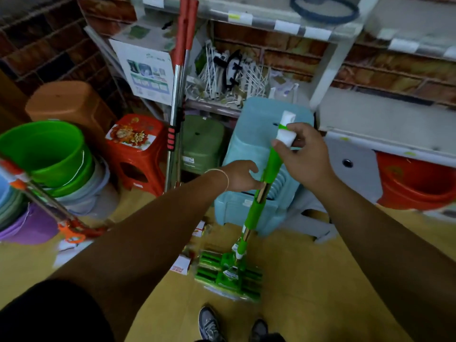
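Shelves and plastic stools stand before a brick wall in the upper frame. At the centre your right hand grips the white top of the green mop. Your left hand pinches its shaft lower down, and its head rests on the yellow floor.

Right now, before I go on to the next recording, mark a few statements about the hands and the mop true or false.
1. The right hand grips the white top end of the green mop. True.
2. The left hand rests flat on a stool. False: its fingers curl round the mop's handle, lower down than the right hand.
3. The mop head is down on the floor. True.
4. The green bucket stands on the top shelf. False: it sits in a stack of buckets low at the left.
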The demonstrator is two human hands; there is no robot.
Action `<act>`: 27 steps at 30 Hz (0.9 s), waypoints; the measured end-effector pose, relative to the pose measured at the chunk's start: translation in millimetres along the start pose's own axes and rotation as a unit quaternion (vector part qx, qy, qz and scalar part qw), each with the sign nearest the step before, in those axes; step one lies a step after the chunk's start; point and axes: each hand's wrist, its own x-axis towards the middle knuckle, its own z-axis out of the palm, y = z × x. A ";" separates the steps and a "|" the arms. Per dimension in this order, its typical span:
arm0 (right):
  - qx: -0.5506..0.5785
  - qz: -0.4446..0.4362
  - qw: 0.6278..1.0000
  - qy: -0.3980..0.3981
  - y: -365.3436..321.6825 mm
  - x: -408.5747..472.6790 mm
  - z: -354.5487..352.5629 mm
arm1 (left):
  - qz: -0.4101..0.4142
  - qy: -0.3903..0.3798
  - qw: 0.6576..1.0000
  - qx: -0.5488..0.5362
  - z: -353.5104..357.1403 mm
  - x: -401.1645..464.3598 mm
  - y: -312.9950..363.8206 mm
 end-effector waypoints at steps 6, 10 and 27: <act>0.043 0.067 0.995 -0.064 -2.5 -67.3 -0.9 | 0.064 -0.006 0.998 -0.002 41.4 -26.9 3.6; 0.025 0.072 0.991 -0.107 2.4 -110.0 1.2 | 0.077 0.001 0.997 0.001 66.8 -56.0 3.1; 0.042 -0.091 0.995 -0.029 -81.8 -233.9 -70.3 | 0.127 0.142 0.942 -0.276 128.9 -216.0 23.1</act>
